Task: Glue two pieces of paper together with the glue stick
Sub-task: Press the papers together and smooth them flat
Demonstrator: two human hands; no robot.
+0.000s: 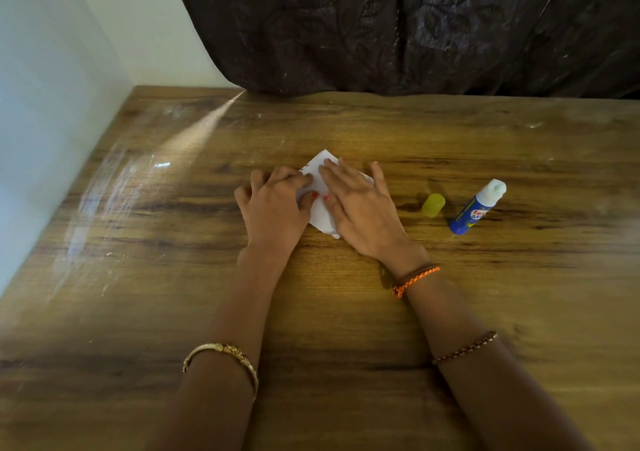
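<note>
A small white paper [320,215] lies on the wooden table [173,277], mostly covered by both hands. My right hand [360,208] lies flat on it with straight fingers pressing down. My left hand [273,204] rests on the paper's left edge, its fingers curled against it and its thumb on the paper. Whether one sheet or two lie there I cannot tell. The blue glue stick [476,208] lies uncapped to the right, white tip pointing away. Its yellow cap [433,205] sits between the stick and my right hand.
A white wall [52,104] runs along the table's left side. A dark patterned curtain [415,28] hangs down to the table's far edge.
</note>
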